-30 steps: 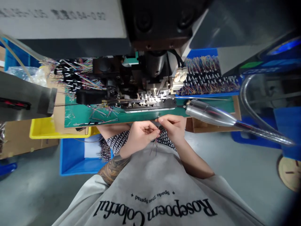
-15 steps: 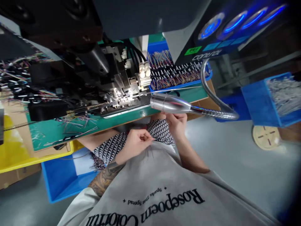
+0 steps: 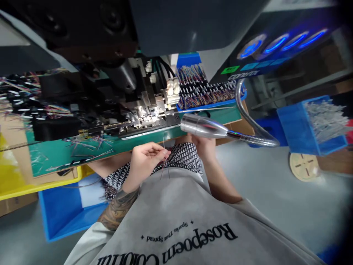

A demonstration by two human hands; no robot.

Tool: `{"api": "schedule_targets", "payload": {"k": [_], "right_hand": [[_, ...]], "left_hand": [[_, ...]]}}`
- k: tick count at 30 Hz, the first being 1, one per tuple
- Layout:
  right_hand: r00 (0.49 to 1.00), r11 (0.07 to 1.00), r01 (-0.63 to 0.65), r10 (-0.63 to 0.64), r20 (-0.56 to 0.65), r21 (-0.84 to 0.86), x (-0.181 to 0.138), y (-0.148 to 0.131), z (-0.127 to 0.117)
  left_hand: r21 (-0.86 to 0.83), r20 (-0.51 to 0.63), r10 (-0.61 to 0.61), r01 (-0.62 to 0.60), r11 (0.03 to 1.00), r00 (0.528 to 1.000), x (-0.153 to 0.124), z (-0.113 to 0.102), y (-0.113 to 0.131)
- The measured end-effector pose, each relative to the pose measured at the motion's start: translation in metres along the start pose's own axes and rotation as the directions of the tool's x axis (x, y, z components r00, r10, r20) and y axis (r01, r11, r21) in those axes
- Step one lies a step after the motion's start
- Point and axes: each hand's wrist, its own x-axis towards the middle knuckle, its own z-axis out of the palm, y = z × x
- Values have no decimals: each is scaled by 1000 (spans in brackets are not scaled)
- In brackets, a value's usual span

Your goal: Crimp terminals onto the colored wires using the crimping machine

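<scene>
My left hand (image 3: 146, 158) is pinched on a small bundle of thin coloured wires (image 3: 164, 167) above my lap, just below the green bench edge (image 3: 82, 156). My right hand (image 3: 202, 145) sits under the silver lamp head (image 3: 202, 127); its fingers are mostly hidden behind it. Straight ahead stands the crimping machine (image 3: 146, 110) with its metal tooling.
A blue tray of wired connectors (image 3: 209, 92) lies to the right of the machine, and loose coloured wires (image 3: 16, 92) pile at the left. A yellow bin (image 3: 27, 184) and a blue bin (image 3: 63, 209) sit below left. Another blue bin (image 3: 311, 129) stands at the right.
The view has swung right and tilted. My hands have parted: the left keeps the wires and rose slightly, while the right moved up under the lamp head.
</scene>
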Motion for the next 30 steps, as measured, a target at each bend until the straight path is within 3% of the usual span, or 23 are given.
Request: {"api": "schedule_targets", "payload": {"k": [3, 6, 12, 18, 26, 30], "right_hand": [[951, 996, -76, 85, 297, -40, -26, -13, 51], [907, 997, -79, 80, 412, -19, -29, -29, 77], [986, 998, 24, -16, 164, -49, -15, -37, 93], [958, 988, 76, -35, 285, -136, -22, -43, 104], [986, 986, 127, -114, 123, -108, -15, -44, 113], [987, 992, 79, -64, 147, -99, -13, -45, 116]], "left_hand": [[-8, -45, 52, -53, 999, 998, 3, -4, 1], [12, -71, 112, -112, 994, 991, 2, -9, 6], [4, -88, 87, -87, 996, 992, -4, -16, 17], [-45, -202, 152, -164, 985, 968, 7, -21, 17], [43, -254, 224, -221, 974, 941, 13, -22, 24], [37, -255, 209, -207, 978, 944, 13, -22, 24]]}}
